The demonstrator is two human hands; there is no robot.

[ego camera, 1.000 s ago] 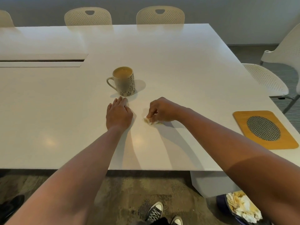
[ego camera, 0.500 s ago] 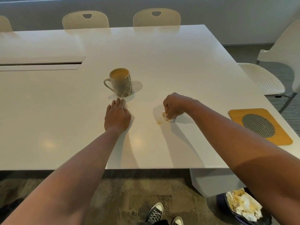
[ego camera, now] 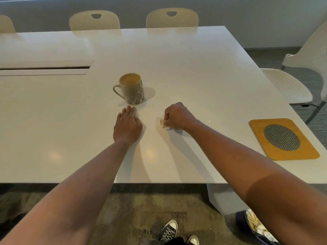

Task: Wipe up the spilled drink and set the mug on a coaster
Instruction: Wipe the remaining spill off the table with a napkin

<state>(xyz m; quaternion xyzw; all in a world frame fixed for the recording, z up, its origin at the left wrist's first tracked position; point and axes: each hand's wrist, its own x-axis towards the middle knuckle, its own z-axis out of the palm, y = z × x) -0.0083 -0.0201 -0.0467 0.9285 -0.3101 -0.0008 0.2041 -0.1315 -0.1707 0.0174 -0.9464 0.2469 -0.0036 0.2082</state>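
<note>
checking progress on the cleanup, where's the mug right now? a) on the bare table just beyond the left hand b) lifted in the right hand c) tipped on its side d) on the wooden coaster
a: the mug stands upright on the bare table just beyond the left hand, far from the coaster, while the right hand pinches a wad of tissue.

Both forearms are bare, no sleeves showing; below the hands, black canvas sneakers (ego camera: 169, 230) with white laces.

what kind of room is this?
Likely an office meeting room: a large white table with a recessed cable hatch, and matching perforated chairs around it.
</note>
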